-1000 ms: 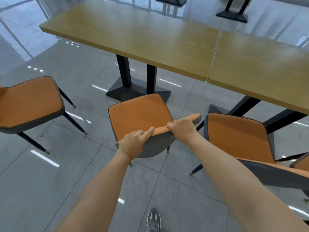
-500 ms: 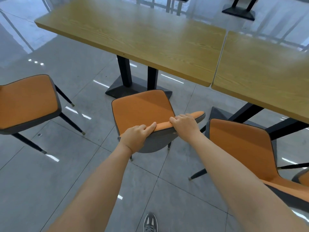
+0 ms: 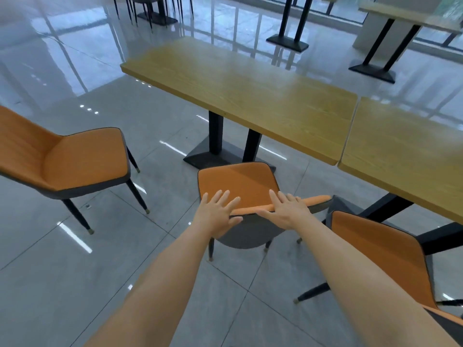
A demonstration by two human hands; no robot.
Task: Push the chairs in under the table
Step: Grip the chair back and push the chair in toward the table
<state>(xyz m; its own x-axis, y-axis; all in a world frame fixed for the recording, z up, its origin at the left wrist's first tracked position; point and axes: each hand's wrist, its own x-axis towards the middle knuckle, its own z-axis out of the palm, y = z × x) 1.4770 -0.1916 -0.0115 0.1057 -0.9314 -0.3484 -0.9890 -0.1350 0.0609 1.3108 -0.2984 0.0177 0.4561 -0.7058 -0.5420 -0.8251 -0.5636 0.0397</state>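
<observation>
An orange chair with a grey shell, the middle chair (image 3: 238, 182), stands in front of the long wooden table (image 3: 250, 96), its seat's front edge near the table's black pedestal. My left hand (image 3: 218, 214) and my right hand (image 3: 288, 211) hover flat over the top of its backrest, fingers spread, holding nothing. The left chair (image 3: 82, 161) stands well away from the table, turned sideways. The right chair (image 3: 380, 254) stands by a second wooden table (image 3: 406, 146).
The black table base (image 3: 213, 159) lies just beyond the middle chair's seat. More black-legged tables (image 3: 288, 41) and chairs stand at the back by the windows. Glossy grey floor tiles (image 3: 75, 284) surround the chairs.
Both hands have let go of the middle chair's backrest and opened flat. The chair has moved closer to the table, and the view has tilted up.
</observation>
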